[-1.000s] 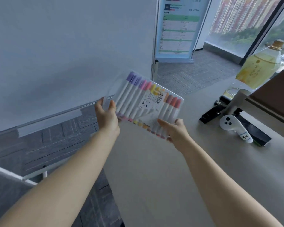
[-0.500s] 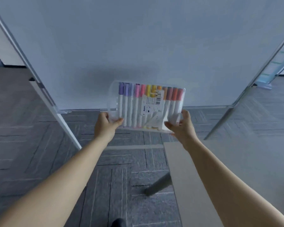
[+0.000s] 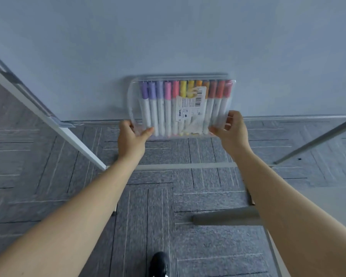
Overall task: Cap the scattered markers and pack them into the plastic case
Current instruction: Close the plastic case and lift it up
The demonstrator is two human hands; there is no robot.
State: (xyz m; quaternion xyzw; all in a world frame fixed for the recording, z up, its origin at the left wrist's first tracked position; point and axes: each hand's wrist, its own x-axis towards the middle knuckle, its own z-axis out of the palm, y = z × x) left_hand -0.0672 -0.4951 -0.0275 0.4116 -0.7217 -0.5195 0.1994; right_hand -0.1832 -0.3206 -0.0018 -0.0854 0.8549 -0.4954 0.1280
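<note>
Markers (image 3: pixel 168 108) fill your clear, flat plastic case (image 3: pixel 180 105) in one tidy row, white barrels side by side and caps all at the upper end. The caps run from purple on the left through pink and yellow to orange and dull red on the right. A white paper label with a barcode (image 3: pixel 190 108) covers the middle of the row, so the barrels beneath it are hidden. You hold the case up in the air before a pale whiteboard (image 3: pixel 168 37), well above the grey carpet floor (image 3: pixel 158 196), its face turned towards you. Your left hand (image 3: pixel 131 137) pinches the lower left corner, thumb on the front. Your right hand (image 3: pixel 231 130) pinches the lower right corner, thumb in front and fingers curled round the edge. A black shoe tip (image 3: pixel 158 263) shows at the bottom edge.
</note>
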